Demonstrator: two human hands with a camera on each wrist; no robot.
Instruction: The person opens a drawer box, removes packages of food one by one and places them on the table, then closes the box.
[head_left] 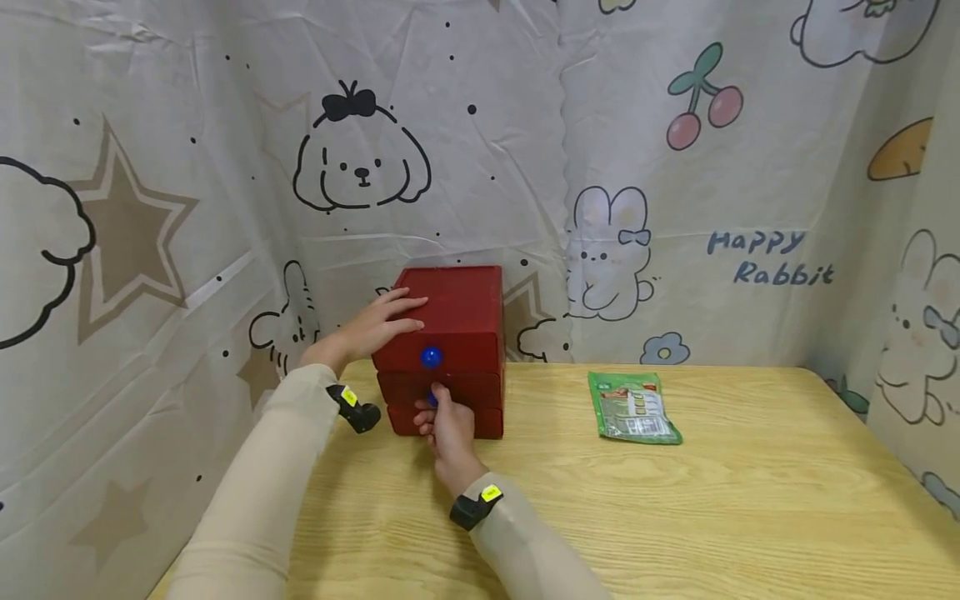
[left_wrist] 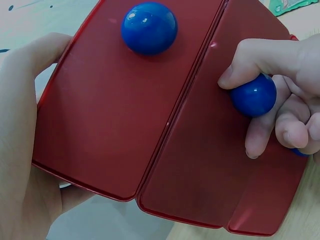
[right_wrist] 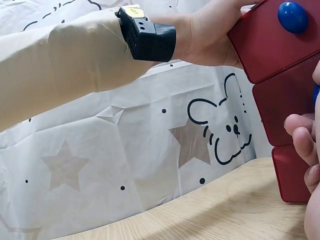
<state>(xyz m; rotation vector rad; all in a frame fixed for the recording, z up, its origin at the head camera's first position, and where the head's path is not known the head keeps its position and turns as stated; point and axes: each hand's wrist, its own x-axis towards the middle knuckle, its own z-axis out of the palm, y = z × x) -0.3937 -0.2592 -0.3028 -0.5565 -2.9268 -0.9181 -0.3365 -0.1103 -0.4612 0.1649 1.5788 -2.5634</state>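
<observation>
A red drawer box (head_left: 465,300) with three stacked drawers stands on the table against the cloth backdrop. The top drawer's round blue knob (left_wrist: 149,28) is uncovered. My left hand (head_left: 371,330) rests over the box's upper left edge, its fingers stretched across the top. Lower down, my right hand (head_left: 453,429) pinches the blue knob (left_wrist: 253,95) of the middle drawer between thumb and index finger. Its other fingers curl below, largely covering the bottom drawer's knob (left_wrist: 299,152). In the right wrist view, the right hand (right_wrist: 311,150) shows only at the right edge.
A green snack packet (head_left: 636,408) lies flat on the wooden table (head_left: 720,517), to the right of the box. White patterned cloth (head_left: 487,167) hangs behind the table and along its left and right sides.
</observation>
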